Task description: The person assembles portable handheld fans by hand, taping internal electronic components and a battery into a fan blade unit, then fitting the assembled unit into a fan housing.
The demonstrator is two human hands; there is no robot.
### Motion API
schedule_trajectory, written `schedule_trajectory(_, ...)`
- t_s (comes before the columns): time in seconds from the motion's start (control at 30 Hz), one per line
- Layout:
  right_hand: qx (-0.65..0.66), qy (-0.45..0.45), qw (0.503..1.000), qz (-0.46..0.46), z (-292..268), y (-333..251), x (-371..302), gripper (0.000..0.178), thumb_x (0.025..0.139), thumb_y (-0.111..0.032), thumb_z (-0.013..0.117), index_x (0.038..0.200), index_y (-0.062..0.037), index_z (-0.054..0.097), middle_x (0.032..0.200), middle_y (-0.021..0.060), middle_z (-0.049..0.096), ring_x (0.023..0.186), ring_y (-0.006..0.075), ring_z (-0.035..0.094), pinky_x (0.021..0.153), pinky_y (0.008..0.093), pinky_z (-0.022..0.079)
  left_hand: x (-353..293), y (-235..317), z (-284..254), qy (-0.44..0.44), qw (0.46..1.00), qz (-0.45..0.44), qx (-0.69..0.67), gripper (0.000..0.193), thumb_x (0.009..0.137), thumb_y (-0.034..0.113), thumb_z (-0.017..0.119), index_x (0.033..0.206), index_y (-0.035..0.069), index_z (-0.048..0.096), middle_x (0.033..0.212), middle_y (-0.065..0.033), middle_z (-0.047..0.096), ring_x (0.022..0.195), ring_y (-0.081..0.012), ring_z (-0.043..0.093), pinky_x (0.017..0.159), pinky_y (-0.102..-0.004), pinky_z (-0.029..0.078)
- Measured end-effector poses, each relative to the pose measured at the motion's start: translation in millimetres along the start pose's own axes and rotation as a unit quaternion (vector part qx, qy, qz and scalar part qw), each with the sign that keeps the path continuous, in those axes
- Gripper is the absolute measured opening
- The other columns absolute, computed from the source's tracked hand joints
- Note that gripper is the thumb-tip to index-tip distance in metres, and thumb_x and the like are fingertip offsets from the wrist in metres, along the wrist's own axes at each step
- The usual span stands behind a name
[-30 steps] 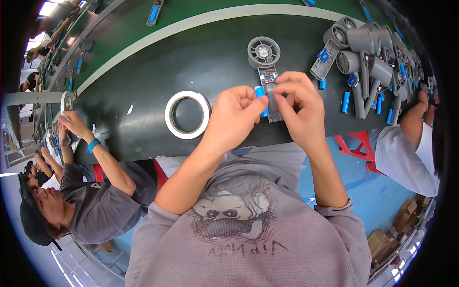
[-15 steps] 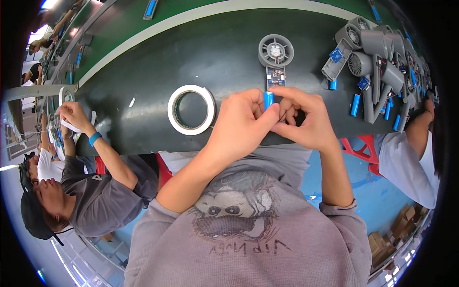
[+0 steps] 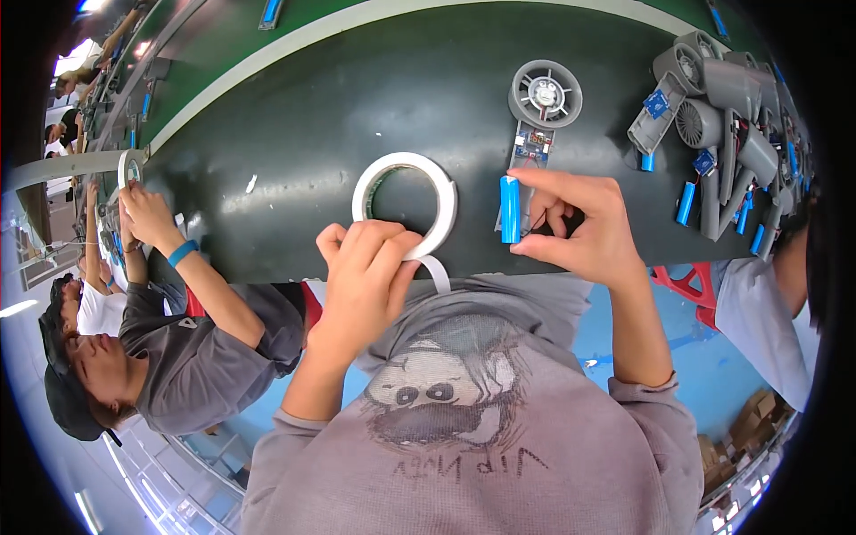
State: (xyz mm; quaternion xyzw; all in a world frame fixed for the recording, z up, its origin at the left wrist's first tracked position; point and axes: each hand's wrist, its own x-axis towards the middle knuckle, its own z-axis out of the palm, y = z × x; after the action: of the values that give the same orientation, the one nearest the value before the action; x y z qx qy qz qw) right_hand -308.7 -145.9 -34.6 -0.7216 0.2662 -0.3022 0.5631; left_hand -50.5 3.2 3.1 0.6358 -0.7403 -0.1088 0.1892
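In my right hand (image 3: 584, 223), a blue cylindrical battery (image 3: 509, 209) is pinched upright between thumb and index finger. The other fingers curl behind it. Just beyond lies a grey handheld fan half-shell (image 3: 546, 94), its round fan end pointing away from me. A small circuit board (image 3: 533, 141) sits in its handle, and thin wires run near the battery. My left hand (image 3: 367, 272) is closed on the near rim of a roll of white double-sided tape (image 3: 448, 207). A loose strip of tape (image 3: 436, 275) hangs from the roll beside my fingers, over the table edge.
A pile of grey fan housings (image 3: 736, 85) with blue batteries and boards stands at the right. Small white scraps lie on the dark table (image 3: 294, 152). A person with a blue wristband (image 3: 183, 253) works at my left; another person's white sleeve (image 3: 758, 312) is at right.
My left hand has left the battery and moved left onto the tape roll. My right hand keeps the battery, now more fully visible. The tape's loose end hangs out.
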Motion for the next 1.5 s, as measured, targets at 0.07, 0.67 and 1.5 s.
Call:
schedule_trajectory(0.07,-0.001,-0.001,1.0,-0.007,1,0,-1,0.07,0.068,-0.007,0.092,0.134,-0.0047,0.071,0.073,0.0006,0.066,0.052,0.0051,0.04,0.051,0.0236,0.03,3,6,1,0.015,0.999,0.004,-0.028,0.03,0.08,0.007,0.078,0.109,0.009,0.07,0.107,-0.005,0.066,0.1,-0.0244,0.062,0.088,-0.0426,0.032)
schedule_trajectory(0.67,0.082,-0.024,0.996,0.026,-7,4,-3,0.069,0.067,-0.001,0.087,0.132,0.0024,0.064,0.075,0.0022,0.07,0.058,0.0037,0.059,0.053,0.0187,0.04,13,43,33,0.116,0.975,0.014,-0.191,0.026,0.081,0.007,0.08,0.106,0.007,0.071,0.102,-0.0047,0.069,0.085,-0.0208,0.061,0.084,-0.0388,0.031)
schedule_trajectory(1.5,0.147,0.023,0.987,0.064,-21,-1,-8,0.066,0.074,-0.011,0.083,0.135,0.0056,0.062,0.078,-0.0007,0.061,0.069,0.0054,0.056,0.065,0.0214,0.043,108,26,25,0.147,0.97,-0.061,-0.181,0.055,0.087,0.023,0.079,0.132,-0.005,0.062,0.118,-0.0186,0.066,0.084,-0.0276,0.067,0.077,-0.039,0.051)
